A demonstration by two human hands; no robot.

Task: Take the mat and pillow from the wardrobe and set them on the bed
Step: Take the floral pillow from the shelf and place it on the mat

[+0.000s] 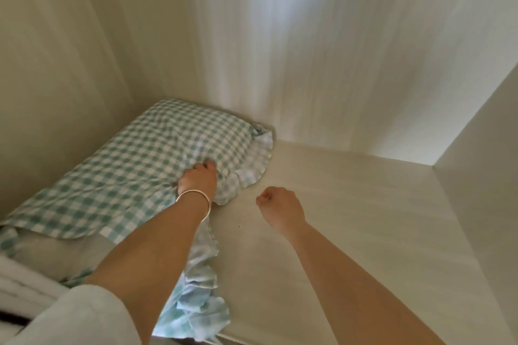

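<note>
A green-and-white checked pillow [157, 154] with a frilled edge lies on the wardrobe shelf [350, 204], pushed into the left back corner. My left hand [197, 180], with a thin bangle on the wrist, is closed on the pillow's checked cover near its right edge. My right hand [280, 209] hovers over the bare shelf just right of the pillow, fingers curled in, holding nothing. A pale folded pad [50, 252], possibly the mat, shows under the pillow's near end; most of it is hidden.
The white wardrobe back wall [280, 50] and the left side wall [56, 64] close in the pillow. A right side panel [482, 176] bounds the shelf. A white ridged edge [19, 283] sits at the lower left.
</note>
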